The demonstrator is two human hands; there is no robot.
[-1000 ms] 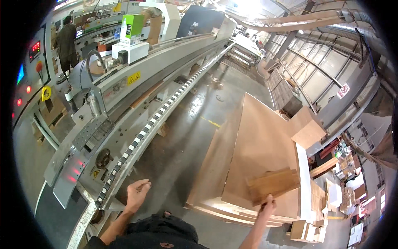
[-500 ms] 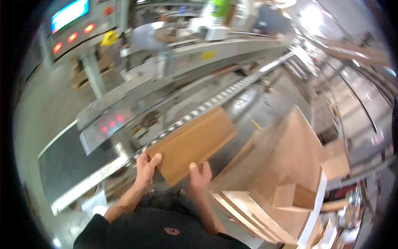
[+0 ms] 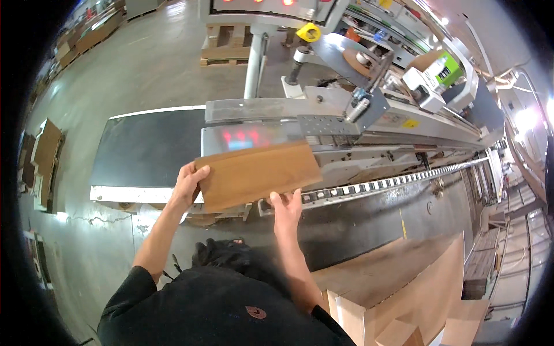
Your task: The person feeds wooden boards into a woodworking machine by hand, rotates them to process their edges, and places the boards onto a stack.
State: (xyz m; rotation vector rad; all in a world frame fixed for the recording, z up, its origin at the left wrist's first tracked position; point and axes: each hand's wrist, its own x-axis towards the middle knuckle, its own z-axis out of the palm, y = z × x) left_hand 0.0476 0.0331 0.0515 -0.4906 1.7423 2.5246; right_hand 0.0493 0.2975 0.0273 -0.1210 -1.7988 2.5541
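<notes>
Board [image 3: 259, 176] at 12 o'clock, held by the left hand [image 3: 187, 185] at its 9 o'clock end and right hand [image 3: 287, 210] at 5 o'clock; swung from rail [image 3: 392, 183] to machine [image 3: 259, 109], suggesting pickup gives way to positioning.

2 hands [image 3: 187, 185] [image 3: 287, 212], 1 brown board [image 3: 259, 175]

Brown wood-grained board [image 3: 259, 175], black belt [image 3: 153, 147], black-and-white chequered roller track [image 3: 381, 185]
</notes>
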